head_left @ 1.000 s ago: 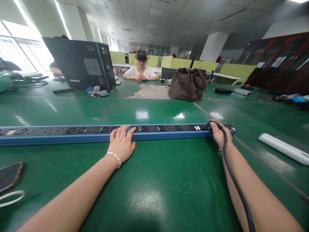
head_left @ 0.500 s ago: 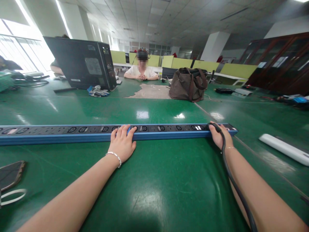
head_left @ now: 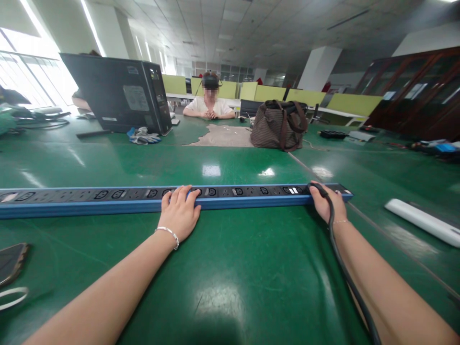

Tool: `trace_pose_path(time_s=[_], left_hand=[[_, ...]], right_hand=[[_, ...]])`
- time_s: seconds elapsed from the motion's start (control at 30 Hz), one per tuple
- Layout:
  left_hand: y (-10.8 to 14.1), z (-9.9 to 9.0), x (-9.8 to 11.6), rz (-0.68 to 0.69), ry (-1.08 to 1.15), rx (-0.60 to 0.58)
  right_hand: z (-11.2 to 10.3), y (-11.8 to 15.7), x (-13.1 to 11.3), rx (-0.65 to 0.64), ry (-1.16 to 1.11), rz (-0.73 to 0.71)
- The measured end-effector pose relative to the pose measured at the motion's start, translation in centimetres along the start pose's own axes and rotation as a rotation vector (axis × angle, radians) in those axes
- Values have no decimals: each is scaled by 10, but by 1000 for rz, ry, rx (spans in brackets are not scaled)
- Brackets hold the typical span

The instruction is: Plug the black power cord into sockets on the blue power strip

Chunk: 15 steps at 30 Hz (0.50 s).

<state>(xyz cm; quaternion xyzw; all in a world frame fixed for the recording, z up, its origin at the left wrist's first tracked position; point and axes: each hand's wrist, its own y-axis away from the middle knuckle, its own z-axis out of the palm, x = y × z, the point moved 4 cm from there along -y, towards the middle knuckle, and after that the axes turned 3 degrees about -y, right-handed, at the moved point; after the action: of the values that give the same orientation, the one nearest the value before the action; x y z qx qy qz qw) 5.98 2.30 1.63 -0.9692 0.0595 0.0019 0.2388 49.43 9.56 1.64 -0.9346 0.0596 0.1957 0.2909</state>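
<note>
A long blue power strip [head_left: 237, 201] with black sockets lies across the green table [head_left: 230, 254]. My left hand [head_left: 180, 211] rests on it left of centre, fingers slightly apart over the top and thumb along the near side. Near the strip's right end, my right hand [head_left: 324, 202] grips the black plug [head_left: 317, 189] at the sockets. From the plug a black cable [head_left: 335, 244] runs down over my right wrist and forearm. Whether the plug sits fully in a socket is hidden by the fingers.
A black computer case [head_left: 118, 96] and gloves [head_left: 143, 136] stand at the back left, a brown bag [head_left: 278, 125] behind the strip. A phone [head_left: 12, 263] lies at left, a white bar [head_left: 422, 222] at right. A person [head_left: 209, 103] sits opposite.
The view has shifted slightly, so the strip's left part and the phone appear a little further left. Both hands keep their places on the strip and plug.
</note>
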Motion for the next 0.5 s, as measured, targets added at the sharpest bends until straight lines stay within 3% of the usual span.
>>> trace_pose_path(time_s=[0.5], left_hand=[[1,0,1,24,-4,14]], right_hand=[[5,5,-10,67,-13,22]])
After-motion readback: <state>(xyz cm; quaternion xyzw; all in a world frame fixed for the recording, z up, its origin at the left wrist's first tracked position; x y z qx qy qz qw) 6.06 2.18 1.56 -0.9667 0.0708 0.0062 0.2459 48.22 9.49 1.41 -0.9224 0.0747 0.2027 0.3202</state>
